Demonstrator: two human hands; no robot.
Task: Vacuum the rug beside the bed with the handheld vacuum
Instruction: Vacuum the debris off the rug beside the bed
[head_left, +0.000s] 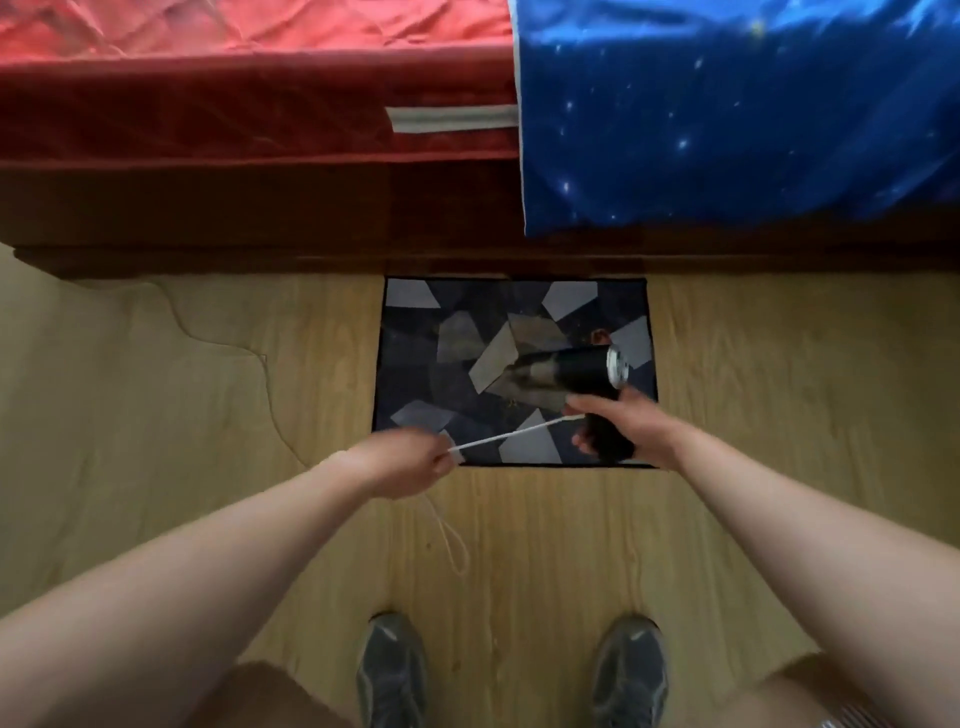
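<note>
A small dark rug (431, 358) with grey and tan geometric patches lies on the wood floor against the bed base. Above its right half I hold a black handheld vacuum (566, 371) with a silver end cap, its body pointing left. My right hand (621, 426) grips its handle from below. My left hand (410, 462) pinches the end of a white cord (519, 432) that stretches taut to the vacuum's handle. More of the cord dangles in a loop below my left hand.
The bed (249, 124) with a red cover spans the top, and a blue starry blanket (727, 114) hangs over its right side. A thin cable (228, 345) trails across the floor at left. My two grey shoes (395, 670) stand on the floor below.
</note>
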